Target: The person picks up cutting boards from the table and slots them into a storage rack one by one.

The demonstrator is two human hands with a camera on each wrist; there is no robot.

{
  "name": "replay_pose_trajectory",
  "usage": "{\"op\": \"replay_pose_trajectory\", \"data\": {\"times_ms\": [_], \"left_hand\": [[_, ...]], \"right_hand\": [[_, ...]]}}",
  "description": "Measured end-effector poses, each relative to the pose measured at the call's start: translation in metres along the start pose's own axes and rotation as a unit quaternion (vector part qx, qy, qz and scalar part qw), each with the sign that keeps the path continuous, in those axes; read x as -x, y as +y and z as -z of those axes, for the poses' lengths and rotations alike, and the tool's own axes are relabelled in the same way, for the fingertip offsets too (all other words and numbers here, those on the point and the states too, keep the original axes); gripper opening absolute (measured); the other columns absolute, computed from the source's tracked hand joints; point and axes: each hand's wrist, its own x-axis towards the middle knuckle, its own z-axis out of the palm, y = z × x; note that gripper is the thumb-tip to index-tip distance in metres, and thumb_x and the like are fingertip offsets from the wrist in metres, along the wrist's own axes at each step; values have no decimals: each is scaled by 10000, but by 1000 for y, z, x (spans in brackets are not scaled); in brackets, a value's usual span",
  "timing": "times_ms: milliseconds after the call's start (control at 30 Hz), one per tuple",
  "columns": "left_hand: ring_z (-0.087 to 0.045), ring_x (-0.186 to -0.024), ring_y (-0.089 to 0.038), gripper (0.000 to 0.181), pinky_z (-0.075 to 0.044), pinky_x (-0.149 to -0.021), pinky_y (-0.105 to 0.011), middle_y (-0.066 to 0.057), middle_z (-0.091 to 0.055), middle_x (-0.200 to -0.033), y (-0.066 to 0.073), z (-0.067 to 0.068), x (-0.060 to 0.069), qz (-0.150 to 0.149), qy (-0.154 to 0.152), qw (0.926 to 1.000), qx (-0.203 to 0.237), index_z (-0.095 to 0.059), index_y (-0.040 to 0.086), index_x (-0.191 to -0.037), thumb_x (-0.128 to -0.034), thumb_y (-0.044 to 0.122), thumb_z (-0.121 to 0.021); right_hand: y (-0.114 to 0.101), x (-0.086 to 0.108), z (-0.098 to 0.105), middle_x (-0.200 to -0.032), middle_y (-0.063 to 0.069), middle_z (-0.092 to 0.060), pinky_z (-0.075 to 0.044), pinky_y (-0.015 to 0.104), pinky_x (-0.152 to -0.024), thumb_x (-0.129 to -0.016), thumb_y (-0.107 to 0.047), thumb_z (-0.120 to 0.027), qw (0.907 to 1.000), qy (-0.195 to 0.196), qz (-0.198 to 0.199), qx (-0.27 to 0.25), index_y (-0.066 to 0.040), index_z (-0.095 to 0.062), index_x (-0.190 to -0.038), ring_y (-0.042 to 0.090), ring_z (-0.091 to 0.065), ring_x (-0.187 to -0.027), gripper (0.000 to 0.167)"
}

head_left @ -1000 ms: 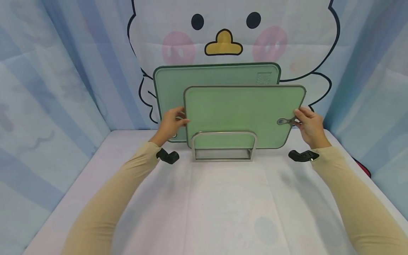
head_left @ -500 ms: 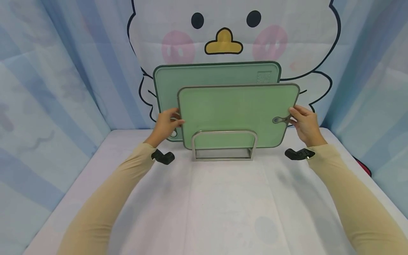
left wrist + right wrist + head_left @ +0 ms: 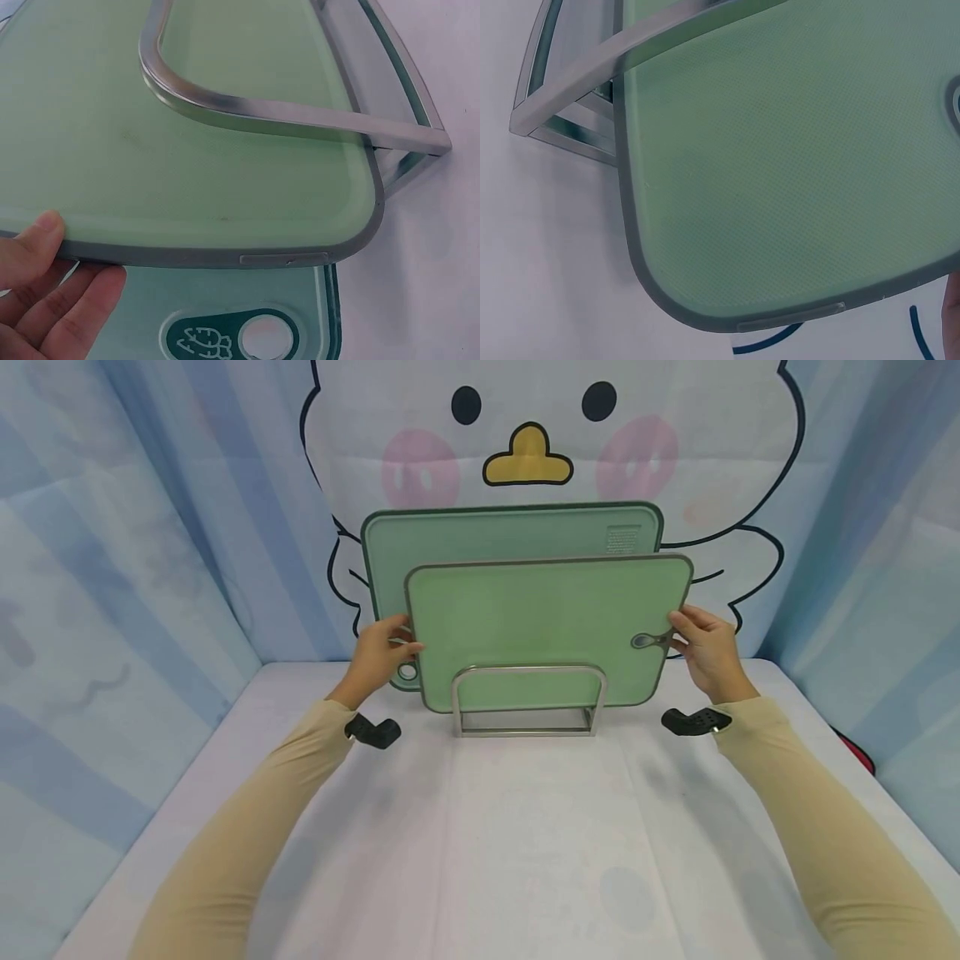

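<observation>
A light green cutting board (image 3: pixel 540 618) with a grey rim stands on its long edge in a metal rack (image 3: pixel 528 670), behind the rack's front bar. My left hand (image 3: pixel 377 658) pinches its left edge, thumb on the front face and fingers behind, as the left wrist view shows. At the opposite edge, by the grey handle with a hole (image 3: pixel 643 641), my right hand (image 3: pixel 708 647) pinches the board between thumb and fingers. Behind it stands a larger, darker green cutting board (image 3: pixel 487 531), its lower part mostly hidden. In the right wrist view only a sliver of my right hand (image 3: pixel 952 319) shows.
A white cloth covers the table (image 3: pixel 540 827). Blue and white curtains (image 3: pixel 135 568) hang at the sides, and a backdrop with a cartoon face (image 3: pixel 525 402) stands behind. Something red with a black edge (image 3: pixel 855 750) peeks out at the right table edge.
Both hands have slid the light green cutting board to the left within the rack, so it sits more centrally. The rack and the larger board have stayed in place.
</observation>
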Motion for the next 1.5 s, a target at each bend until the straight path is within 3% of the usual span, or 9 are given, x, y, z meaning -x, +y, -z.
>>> {"op": "replay_pose_trajectory", "data": {"times_ms": [267, 600, 900, 1100, 1267, 1500], "left_hand": [[-655, -1003, -340, 268, -562, -840, -379, -222, -623, -1124, -7, 4, 4, -19, 94, 9999, 136, -545, -9, -1126, -902, 118, -618], [-625, -1030, -345, 401, -538, -890, -421, -233, -575, -1179, -21, 4, 5, -12, 30, 9982, 596, -485, -16, -1284, -931, 148, -580], [-571, -885, -11, 361, -525, -831, -202, -108, -550, -1117, -34, -2, 8, 66, 307, 9858, 1648, -498, -17, -1266, -950, 150, -552], [-556, -931, -15, 386, -513, -881, -236, -16, -560, -1083, -41, -4, 8, 376, 527, 9771, 2029, -490, -5, -1294, -953, 166, -548], [-559, -923, -28, 381, -511, -802, -140, 75, -541, -990, -44, -5, 7, 346, 572, 9715, 2276, -487, -13, -1293, -953, 147, -547], [-557, -898, -13, 386, -502, -772, -124, 105, -549, -969, -47, -3, 8, 319, 687, 9675, 2413, -486, -18, -1287, -952, 166, -549]], "right_hand": [[2, -1, -8, -890, -37, -703, -529, 190, -714, -876, -65, -621, 9999, -85, 4, -128, -109, -730, -957, 64, -637, -841, 143], [6, -1, -14, -885, -39, -710, -532, 189, -722, -871, -72, -624, 9995, 71, -98, -300, -113, -731, -939, 62, -642, -847, 133], [10, -1, -21, -882, -45, -703, -533, 188, -725, -871, -81, -628, 9995, 128, -54, -291, -122, -735, -935, 62, -626, -843, 132], [13, -2, -26, -902, -56, -690, -530, 181, -727, -868, -107, -637, 9998, 129, -71, -137, -138, -732, -939, 60, -612, -860, 122], [15, -3, -29, -876, -57, -696, -527, 185, -710, -863, -96, -640, 9995, 185, -103, -221, -141, -735, -907, 58, -614, -828, 114], [16, -4, -33, -894, -64, -696, -528, 178, -718, -880, -77, -614, 9994, 144, -137, -278, -149, -734, -900, 46, -621, -846, 142]]}}
